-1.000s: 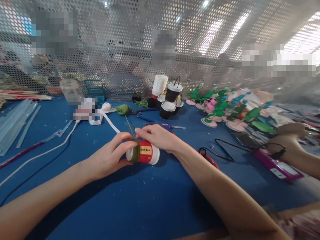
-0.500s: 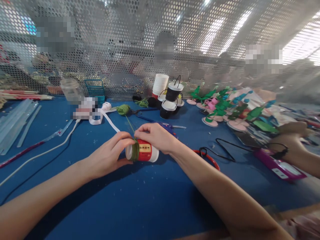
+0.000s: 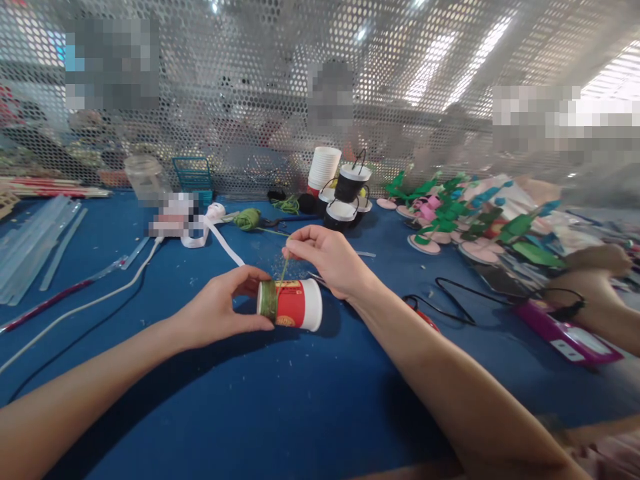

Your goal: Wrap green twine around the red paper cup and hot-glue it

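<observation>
A red and white paper cup (image 3: 295, 305) lies on its side just above the blue table (image 3: 280, 400). A band of green yarn is wound round its left end. My left hand (image 3: 220, 309) grips that end between thumb and fingers. My right hand (image 3: 327, 259) is raised a little above the cup and pinches the green yarn strand (image 3: 283, 270), which runs down to the cup. The green yarn ball (image 3: 248, 218) lies further back on the table.
Behind stand stacked white cups (image 3: 323, 169) and black-wrapped cups with handles (image 3: 345, 197). Green and pink foam pieces (image 3: 450, 217) lie at the right, with another person's hand (image 3: 585, 280), a purple device (image 3: 565, 330) and black cord. Clear glue sticks (image 3: 35, 240) and a white cable lie left.
My right hand has lifted off the cup and pulled the yarn strand upward. The cup has turned slightly in my left hand and shows more of its red side.
</observation>
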The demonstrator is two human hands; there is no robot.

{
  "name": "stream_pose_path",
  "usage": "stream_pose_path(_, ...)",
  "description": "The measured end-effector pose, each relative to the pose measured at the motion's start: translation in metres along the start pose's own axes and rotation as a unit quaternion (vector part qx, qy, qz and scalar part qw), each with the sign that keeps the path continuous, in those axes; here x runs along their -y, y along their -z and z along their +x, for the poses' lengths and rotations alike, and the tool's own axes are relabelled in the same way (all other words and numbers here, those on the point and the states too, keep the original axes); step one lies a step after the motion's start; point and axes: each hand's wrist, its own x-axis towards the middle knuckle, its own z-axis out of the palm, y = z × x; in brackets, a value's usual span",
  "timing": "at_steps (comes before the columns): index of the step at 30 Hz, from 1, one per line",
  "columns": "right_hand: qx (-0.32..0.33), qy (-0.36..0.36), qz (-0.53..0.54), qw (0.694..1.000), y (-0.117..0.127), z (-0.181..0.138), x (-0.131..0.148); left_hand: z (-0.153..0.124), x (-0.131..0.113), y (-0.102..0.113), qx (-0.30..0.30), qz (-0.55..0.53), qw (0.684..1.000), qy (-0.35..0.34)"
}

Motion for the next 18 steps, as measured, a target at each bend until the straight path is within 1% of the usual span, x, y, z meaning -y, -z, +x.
stream_pose_path(5, -0.016, 0.005, -0.019, 1.000, 0.0003, -0.0006, 0.0022, 0.0002, -0.0013, -0.0005, 0.022, -0.046, 0.999, 0.014)
stream_pose_path(8, -0.024, 0.004, -0.023, 0.999, -0.0007, -0.0008, 0.0029, 0.0001, -0.0012, -0.0004, 0.034, -0.049, 0.998, 0.014)
stream_pose_path(10, -0.021, -0.002, -0.033, 0.999, -0.0017, -0.0010, 0.0021, -0.0003, -0.0010, -0.0002, 0.031, -0.024, 0.999, 0.001)
stream_pose_path(13, -0.005, -0.012, -0.044, 0.999, -0.0032, -0.0013, -0.0009, -0.0012, -0.0011, 0.0002, 0.022, 0.046, 0.998, -0.039)
stream_pose_path(18, 0.024, -0.028, -0.039, 0.999, -0.0059, -0.0025, -0.0048, -0.0028, -0.0019, 0.0007, 0.020, 0.160, 0.980, -0.113)
